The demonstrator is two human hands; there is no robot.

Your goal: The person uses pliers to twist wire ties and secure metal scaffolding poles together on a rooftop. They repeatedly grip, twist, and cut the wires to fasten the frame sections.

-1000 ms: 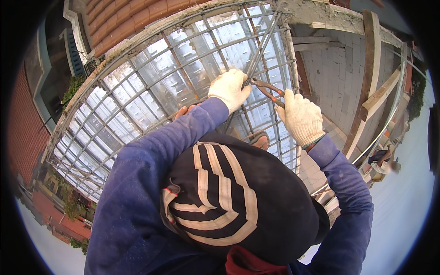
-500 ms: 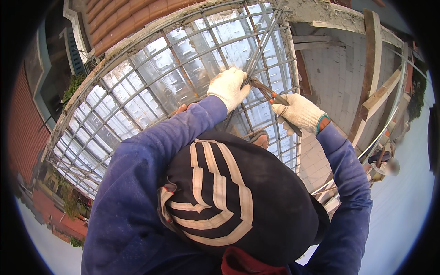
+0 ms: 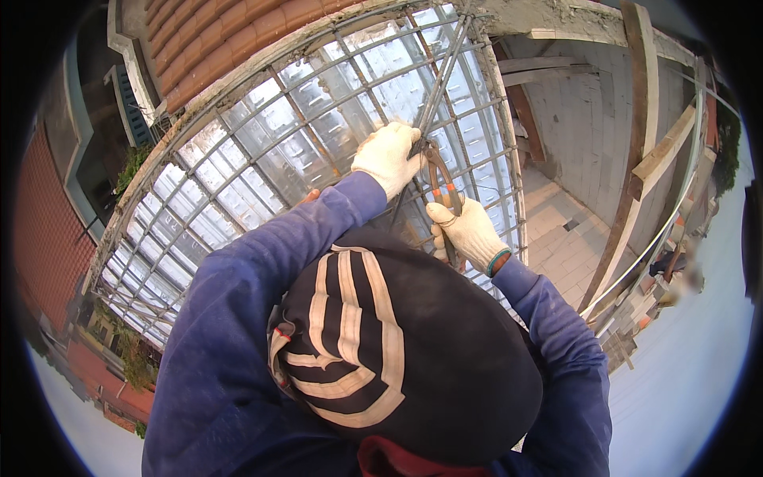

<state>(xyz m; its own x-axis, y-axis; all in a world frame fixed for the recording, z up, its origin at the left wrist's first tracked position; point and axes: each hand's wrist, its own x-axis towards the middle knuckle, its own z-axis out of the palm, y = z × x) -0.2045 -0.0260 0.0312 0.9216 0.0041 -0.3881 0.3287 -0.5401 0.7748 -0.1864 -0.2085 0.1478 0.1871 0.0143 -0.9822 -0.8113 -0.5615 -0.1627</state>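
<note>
My left hand (image 3: 388, 161), in a cream work glove, is closed around a steel rebar (image 3: 439, 86) where bars cross. My right hand (image 3: 472, 236), gloved alike with a green cuff edge, is wrapped around the handles of tying pincers (image 3: 453, 193) with orange marks. The pincers' jaws meet the crossing right beside my left fingertips. Any tie wire there is too small to make out. Around both hands spreads a grid of rebar (image 3: 300, 117) above shiny ribbed metal sheets (image 3: 324, 107).
Orange roof tiles (image 3: 222, 40) border the far edge. At right, timber beams (image 3: 642, 87) stand over a lower tiled floor (image 3: 548, 230). Another person (image 3: 669, 265) is far off at right, blurred. A dark striped cap (image 3: 413, 350) covers the lower middle of the view.
My right hand has swung left and nearer with the pincers, whose handles now point more toward me. The left hand stays at the same crossing.
</note>
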